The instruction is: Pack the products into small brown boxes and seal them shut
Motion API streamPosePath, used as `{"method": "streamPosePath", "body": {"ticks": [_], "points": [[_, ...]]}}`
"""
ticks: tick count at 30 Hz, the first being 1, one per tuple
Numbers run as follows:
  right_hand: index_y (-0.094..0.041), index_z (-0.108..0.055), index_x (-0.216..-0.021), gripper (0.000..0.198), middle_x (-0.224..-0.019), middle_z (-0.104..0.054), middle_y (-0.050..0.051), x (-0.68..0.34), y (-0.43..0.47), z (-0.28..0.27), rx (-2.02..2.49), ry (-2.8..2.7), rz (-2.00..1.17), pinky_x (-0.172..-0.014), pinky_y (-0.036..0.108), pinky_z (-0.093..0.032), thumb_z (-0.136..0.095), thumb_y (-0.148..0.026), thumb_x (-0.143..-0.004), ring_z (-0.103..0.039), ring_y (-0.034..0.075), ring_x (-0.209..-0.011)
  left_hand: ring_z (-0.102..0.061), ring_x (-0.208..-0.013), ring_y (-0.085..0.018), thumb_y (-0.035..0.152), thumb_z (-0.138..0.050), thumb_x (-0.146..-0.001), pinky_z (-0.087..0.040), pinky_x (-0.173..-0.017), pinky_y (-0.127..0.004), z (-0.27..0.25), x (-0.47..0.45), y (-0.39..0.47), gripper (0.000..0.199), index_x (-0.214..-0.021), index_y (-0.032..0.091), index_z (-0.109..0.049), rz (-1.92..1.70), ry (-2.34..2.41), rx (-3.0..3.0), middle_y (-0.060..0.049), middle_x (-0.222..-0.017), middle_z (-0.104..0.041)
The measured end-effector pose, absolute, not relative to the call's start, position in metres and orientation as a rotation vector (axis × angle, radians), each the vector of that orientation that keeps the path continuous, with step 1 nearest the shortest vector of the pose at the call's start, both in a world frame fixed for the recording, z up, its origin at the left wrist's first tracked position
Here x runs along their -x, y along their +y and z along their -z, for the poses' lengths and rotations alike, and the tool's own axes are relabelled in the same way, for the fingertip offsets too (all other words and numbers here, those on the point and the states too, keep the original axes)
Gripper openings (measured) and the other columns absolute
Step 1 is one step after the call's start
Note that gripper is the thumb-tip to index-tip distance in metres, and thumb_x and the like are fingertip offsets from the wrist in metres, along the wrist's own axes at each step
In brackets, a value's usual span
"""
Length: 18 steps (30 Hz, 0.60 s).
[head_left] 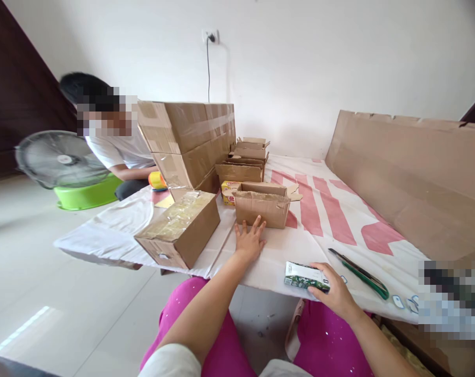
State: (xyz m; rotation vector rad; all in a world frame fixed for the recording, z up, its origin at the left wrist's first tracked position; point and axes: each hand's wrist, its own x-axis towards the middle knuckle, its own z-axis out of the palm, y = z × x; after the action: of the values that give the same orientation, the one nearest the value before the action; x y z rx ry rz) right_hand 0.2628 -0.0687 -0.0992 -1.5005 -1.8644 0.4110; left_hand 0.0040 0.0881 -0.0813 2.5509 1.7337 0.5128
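- The taped carton (pixel 198 235) lies to the left of the open carton (pixel 261 208), apart from it, on the cloth-covered surface (pixel 274 256).
- The left hand (pixel 250 245) is directly on the near side of the open carton, closer to it than the other hand. Its fingers are spread wide and hold nothing, pointing away from the person. In view their tips overlap the carton's front wall; whether they press on it cannot be told.
- The open carton stands upright, its mouth upward, its long axis running left to right.
- The small box (pixel 303 276), green and white, is to the near right of the open carton, well apart from it, by the surface's near edge. Its long axis also runs roughly left to right, the right end angled slightly toward the person. Whether it touches the surface is unclear.
- The right hand (pixel 331 290) is farther to the near right of the open carton. Its fingers are closed around the small box's right end, so the box juts leftward from them.
- The utility knife (pixel 363 276) lies farthest right of the open carton, near the right hand.
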Motion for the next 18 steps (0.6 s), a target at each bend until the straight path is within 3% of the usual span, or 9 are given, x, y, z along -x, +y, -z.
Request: {"method": "streamPosePath", "body": {"ticks": [5,8,10,13,18], "points": [[-0.023,-0.053,-0.122,0.048,-0.118,-0.061,0.010,-0.263,-0.068,0.102,1.520,-1.851,-0.392,-0.095,0.044,-0.048,-0.064,-0.035,-0.076,-0.058,0.028,-0.111,-0.027,-0.139,-0.044,0.031,-0.055,-0.086,-0.011,-0.110,-0.068,0.071,-0.008,0.082,0.059,-0.143,0.025,-0.040,-0.614,1.619,-2.421,-0.014,-0.149,-0.039],[-0.023,-0.049,-0.126,0.057,-0.117,-0.060,0.011,-0.261,-0.068,0.103,1.540,-1.814,-0.324,-0.097,0.047,-0.046,-0.067,-0.033,-0.072,-0.057,0.029,-0.111,-0.050,-0.121,-0.033,0.039,-0.053,-0.088,-0.034,-0.105,-0.053,0.062,-0.014,0.067,0.047,-0.131,0.019,-0.052,-0.590,1.345,-2.389,-0.015,-0.123,-0.059],[-0.022,-0.048,-0.127,0.061,-0.115,-0.060,0.011,-0.258,-0.069,0.104,1.570,-1.778,-0.311,-0.096,0.048,-0.046,-0.069,-0.032,-0.070,-0.057,0.029,-0.109,-0.060,-0.105,-0.026,0.048,-0.067,-0.077,-0.047,-0.094,-0.041,0.060,-0.017,0.055,0.061,-0.131,0.022,-0.052,-0.405,0.945,-2.383,-0.010,-0.114,-0.063],[-0.022,-0.048,-0.126,0.064,-0.116,-0.061,0.011,-0.255,-0.071,0.108,1.613,-1.714,-0.342,-0.096,0.047,-0.047,-0.071,-0.032,-0.067,-0.059,0.029,-0.108,-0.058,-0.109,-0.028,0.039,-0.085,-0.055,-0.047,-0.095,-0.039,0.064,-0.023,0.038,0.092,-0.137,0.024,-0.045,-0.242,0.583,-2.372,-0.010,-0.122,-0.059],[-0.023,-0.053,-0.119,0.066,-0.110,-0.065,0.008,-0.282,-0.051,0.086,1.601,-1.584,-0.394,-0.088,0.043,-0.050,-0.079,-0.036,-0.060,-0.063,0.027,-0.100,-0.060,-0.106,-0.027,0.017,-0.081,-0.058,-0.048,-0.094,-0.040,0.058,-0.060,0.041,0.083,-0.133,0.023,-0.045,-0.513,0.868,-2.291,-0.010,-0.118,-0.062]]}}
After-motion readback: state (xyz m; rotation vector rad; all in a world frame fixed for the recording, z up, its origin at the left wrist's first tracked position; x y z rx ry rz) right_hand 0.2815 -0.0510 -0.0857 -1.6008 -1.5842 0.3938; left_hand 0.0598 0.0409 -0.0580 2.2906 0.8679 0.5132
